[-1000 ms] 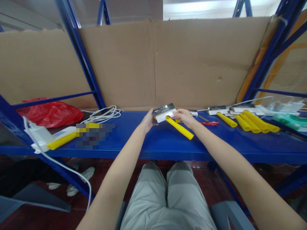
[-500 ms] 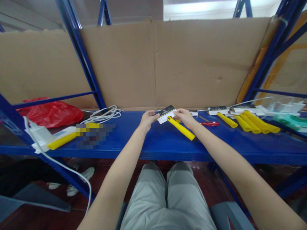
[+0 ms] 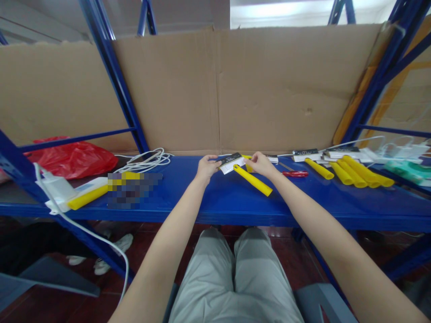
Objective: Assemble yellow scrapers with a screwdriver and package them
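My left hand [image 3: 206,168] is closed on the left end of a black-and-white card [image 3: 231,162], which is tilted above the blue shelf. A yellow tapered handle [image 3: 253,180] with a hole in its narrow end extends from the card's lower edge towards me. Whether the two are joined cannot be made out. Just right of the card, my right hand [image 3: 263,164] has its fingers pinched together. Beside those fingertips a yellow piece [image 3: 249,167] shows, partly hidden; what the fingers grip is too small to tell. A red-handled tool [image 3: 295,173] lies right of this hand.
Several yellow handles [image 3: 348,174] and black-and-white cards [image 3: 305,154] lie on the right. To the left are a coiled white cable [image 3: 151,160], a red plastic bag [image 3: 72,159], a white power strip [image 3: 90,186] and another yellow handle [image 3: 86,197]. Cardboard [image 3: 262,89] stands behind the shelf.
My right hand has come off the card's right end and shifted slightly right, fingers pinched. The card and yellow handle have tilted and dropped a little. My left hand keeps its hold.
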